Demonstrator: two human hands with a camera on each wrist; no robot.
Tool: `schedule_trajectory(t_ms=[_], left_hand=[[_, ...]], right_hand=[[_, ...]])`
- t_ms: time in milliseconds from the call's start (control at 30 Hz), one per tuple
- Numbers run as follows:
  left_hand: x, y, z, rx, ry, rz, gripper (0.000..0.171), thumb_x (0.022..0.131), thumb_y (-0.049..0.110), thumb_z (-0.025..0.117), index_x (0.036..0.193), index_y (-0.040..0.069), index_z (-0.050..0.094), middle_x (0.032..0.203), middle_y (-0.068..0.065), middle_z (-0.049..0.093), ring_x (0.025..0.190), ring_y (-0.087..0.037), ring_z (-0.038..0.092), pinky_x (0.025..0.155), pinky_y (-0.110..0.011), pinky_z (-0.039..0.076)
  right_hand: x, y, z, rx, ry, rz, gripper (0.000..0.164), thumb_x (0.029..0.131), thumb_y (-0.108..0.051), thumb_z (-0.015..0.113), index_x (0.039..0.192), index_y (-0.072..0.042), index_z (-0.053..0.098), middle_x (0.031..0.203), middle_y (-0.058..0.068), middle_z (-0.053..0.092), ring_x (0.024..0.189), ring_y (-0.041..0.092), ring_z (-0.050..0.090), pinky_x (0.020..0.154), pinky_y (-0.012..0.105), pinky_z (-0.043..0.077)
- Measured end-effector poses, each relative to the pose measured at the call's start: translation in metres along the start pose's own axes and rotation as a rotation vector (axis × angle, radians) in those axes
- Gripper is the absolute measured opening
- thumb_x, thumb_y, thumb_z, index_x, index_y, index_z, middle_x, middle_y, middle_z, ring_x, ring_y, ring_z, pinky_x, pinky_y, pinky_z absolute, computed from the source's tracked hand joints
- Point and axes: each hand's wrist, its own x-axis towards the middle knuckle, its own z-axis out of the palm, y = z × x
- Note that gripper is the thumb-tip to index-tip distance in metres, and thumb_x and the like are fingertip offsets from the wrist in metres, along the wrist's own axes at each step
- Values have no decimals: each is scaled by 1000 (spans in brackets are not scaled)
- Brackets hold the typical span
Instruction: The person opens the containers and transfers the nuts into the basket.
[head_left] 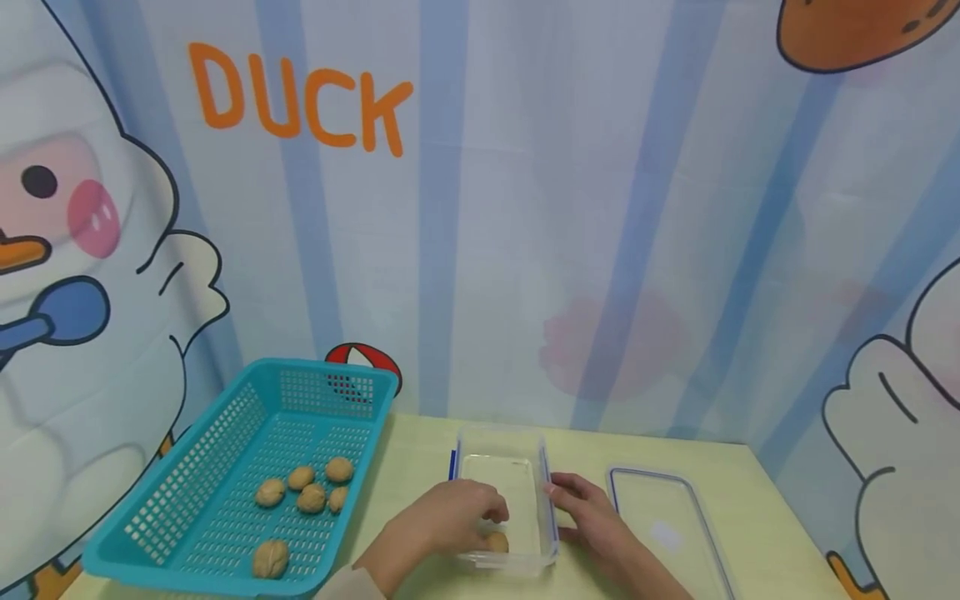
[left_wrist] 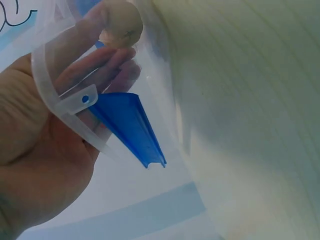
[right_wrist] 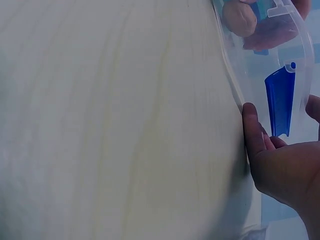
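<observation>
A clear plastic food container [head_left: 517, 560] with blue side latches [left_wrist: 122, 117] stands on the table. My left hand [head_left: 453, 512] reaches over its left wall, and its fingers hold a walnut [head_left: 497, 542] low inside the near end. Through the clear wall, the left wrist view shows the walnut [left_wrist: 122, 25] against the thumb and fingers. At the container's right side, my right hand [head_left: 592, 512] grips the wall, thumb at the rim and fingers outside. In the right wrist view that hand [right_wrist: 280, 155] is around a hanging blue latch [right_wrist: 281, 100].
A turquoise perforated basket [head_left: 150, 575] sits at the left, with several walnuts [head_left: 311, 498] in it. Right of the container lies a clear lid [head_left: 675, 508] with a blue-grey edge. A striped curtain [head_left: 510, 250] with duck drawings hangs behind the table [head_left: 585, 446].
</observation>
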Motion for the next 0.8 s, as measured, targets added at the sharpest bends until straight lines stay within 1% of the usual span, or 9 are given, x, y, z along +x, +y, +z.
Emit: schedule_trajectory(t_ms=[133,300,400,600,800], left_hand=[[2,-2,3,-23,-25,-3,29,89,23,88,117,20,81,110,14,75,104,-4,68,93,-27,57],[0,-2,4,-19,-41,25,25,91,22,86,116,20,82,107,15,76,102,-2,69,92,-25,56],[-1,-2,4,-17,-40,38,25,90,20,86,115,21,82,106,15,76,101,-2,69,91,-24,56],[0,-3,5,-14,-32,39,25,90,18,86,114,21,82,105,16,75,100,-1,68,91,-24,56],[0,-4,6,-22,-13,48,22,91,19,84,113,22,82,104,18,75,99,0,68,89,-23,56]], right_hand=[[0,1,0,0,-7,-3,62,108,-31,63,151,11,43,147,29,54,131,37,57,96,51,60],[1,2,0,2,-5,1,64,107,-32,66,150,10,45,145,27,56,129,35,58,95,51,60],[2,3,0,0,-4,1,64,107,-33,66,149,9,45,145,26,56,129,34,58,95,51,59],[3,4,0,1,-9,-5,65,106,-33,66,150,9,45,145,27,56,128,33,59,96,51,59],[3,3,-1,-10,-2,-10,63,106,-31,66,150,10,45,145,28,56,130,35,58,96,53,59]])
